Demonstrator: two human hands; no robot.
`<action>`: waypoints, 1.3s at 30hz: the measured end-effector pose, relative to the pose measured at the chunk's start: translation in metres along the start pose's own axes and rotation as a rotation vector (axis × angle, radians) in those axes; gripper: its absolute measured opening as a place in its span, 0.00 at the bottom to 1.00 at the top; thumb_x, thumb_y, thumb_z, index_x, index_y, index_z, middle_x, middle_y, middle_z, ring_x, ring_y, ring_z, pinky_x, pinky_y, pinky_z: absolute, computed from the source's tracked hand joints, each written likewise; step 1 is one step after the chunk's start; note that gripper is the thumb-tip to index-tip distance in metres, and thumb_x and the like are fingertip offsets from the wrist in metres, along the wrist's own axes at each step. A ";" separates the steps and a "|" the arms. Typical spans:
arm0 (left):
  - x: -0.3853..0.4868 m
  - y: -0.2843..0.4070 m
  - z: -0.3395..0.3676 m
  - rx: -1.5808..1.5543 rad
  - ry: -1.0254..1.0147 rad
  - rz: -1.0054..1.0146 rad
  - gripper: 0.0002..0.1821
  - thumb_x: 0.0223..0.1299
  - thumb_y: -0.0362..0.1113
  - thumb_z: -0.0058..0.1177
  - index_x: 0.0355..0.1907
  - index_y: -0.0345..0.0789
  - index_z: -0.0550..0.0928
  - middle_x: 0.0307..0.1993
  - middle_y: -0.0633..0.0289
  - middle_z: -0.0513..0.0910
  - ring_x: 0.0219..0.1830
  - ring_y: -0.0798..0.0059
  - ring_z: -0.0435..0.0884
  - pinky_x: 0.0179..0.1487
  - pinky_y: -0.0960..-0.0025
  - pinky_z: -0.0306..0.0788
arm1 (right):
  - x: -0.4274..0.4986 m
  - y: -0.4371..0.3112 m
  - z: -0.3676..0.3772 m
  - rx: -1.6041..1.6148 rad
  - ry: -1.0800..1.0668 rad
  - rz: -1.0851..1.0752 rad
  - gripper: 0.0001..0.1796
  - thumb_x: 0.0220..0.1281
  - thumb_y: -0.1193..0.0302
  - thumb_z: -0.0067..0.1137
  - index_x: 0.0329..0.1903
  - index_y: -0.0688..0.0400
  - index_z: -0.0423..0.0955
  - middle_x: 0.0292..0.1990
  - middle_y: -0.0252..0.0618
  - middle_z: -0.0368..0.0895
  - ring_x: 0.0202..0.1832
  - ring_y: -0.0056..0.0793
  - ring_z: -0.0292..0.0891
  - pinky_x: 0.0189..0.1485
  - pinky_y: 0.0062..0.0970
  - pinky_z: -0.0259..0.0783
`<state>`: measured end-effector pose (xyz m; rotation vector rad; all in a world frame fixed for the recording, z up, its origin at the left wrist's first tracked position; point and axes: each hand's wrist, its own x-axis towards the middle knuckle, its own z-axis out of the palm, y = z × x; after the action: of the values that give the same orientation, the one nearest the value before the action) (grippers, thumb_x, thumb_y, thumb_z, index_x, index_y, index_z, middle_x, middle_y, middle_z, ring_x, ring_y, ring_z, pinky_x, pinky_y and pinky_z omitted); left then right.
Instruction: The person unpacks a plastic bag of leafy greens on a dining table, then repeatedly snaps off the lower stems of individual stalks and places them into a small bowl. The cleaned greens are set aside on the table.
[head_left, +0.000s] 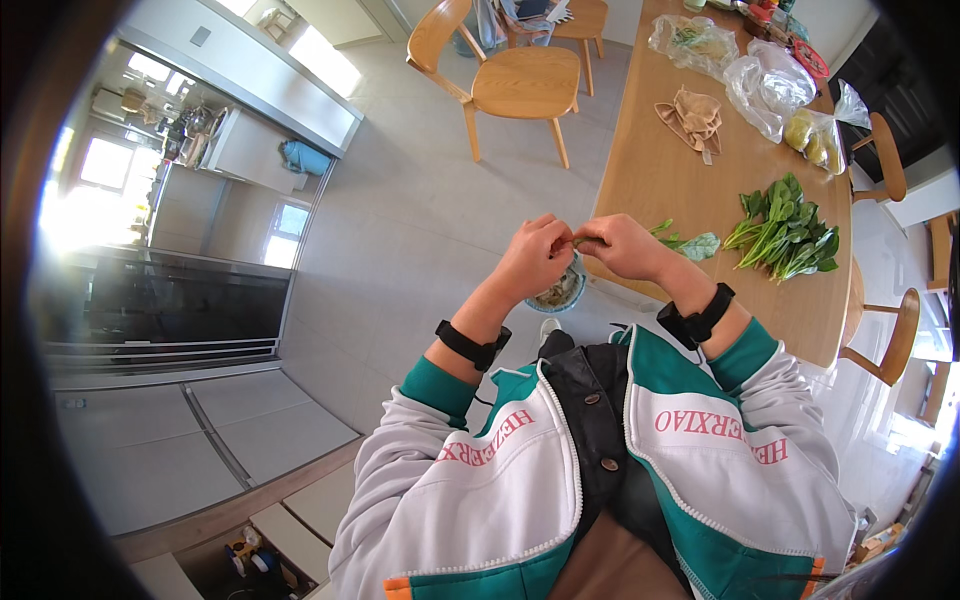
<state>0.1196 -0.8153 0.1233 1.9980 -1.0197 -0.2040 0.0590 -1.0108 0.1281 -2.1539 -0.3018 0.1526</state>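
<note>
My left hand (534, 255) and my right hand (622, 246) meet fingertip to fingertip beside the table's near left corner. Between them is the thin stem end (581, 241) of a leafy green, pinched from both sides; the fingers hide most of it. Leaves (697, 246) show beyond my right wrist, and I cannot tell whether they belong to that stem or lie on the table. Directly below the hands stands a small bin (559, 294) with scraps in it, partly covered by my left hand. A bunch of spinach-like greens (787, 229) rests on the table to the right.
On the wooden table (637, 150) are a crumpled brown cloth (691, 124), clear plastic bags (769, 82) and a bag of round yellowish-green produce (816, 139). A wooden chair (525, 79) stands ahead on the tiled floor. An open drawer (247, 562) is at lower left.
</note>
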 end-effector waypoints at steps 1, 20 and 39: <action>0.000 0.000 0.000 -0.087 0.000 -0.048 0.03 0.54 0.28 0.56 0.31 0.30 0.79 0.29 0.59 0.78 0.30 0.67 0.78 0.40 0.66 0.71 | 0.000 0.000 0.000 0.017 0.007 0.000 0.12 0.62 0.69 0.58 0.44 0.61 0.80 0.38 0.52 0.82 0.41 0.52 0.77 0.45 0.39 0.72; -0.005 -0.011 -0.006 -0.840 -0.169 -0.360 0.05 0.63 0.30 0.50 0.35 0.30 0.79 0.31 0.67 0.80 0.35 0.83 0.75 0.43 0.76 0.70 | -0.002 0.001 -0.007 0.577 -0.180 0.169 0.11 0.69 0.69 0.55 0.45 0.63 0.81 0.31 0.29 0.79 0.34 0.16 0.71 0.40 0.23 0.69; -0.019 -0.068 0.013 -0.165 -0.362 -0.440 0.07 0.61 0.32 0.53 0.33 0.30 0.81 0.27 0.61 0.81 0.30 0.73 0.78 0.37 0.69 0.73 | -0.018 0.034 -0.049 0.947 0.329 0.218 0.15 0.77 0.63 0.44 0.47 0.62 0.74 0.35 0.37 0.81 0.36 0.23 0.75 0.47 0.24 0.72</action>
<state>0.1406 -0.7890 0.0597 2.0496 -0.7313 -0.8854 0.0575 -1.0728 0.1274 -1.2302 0.1823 0.0432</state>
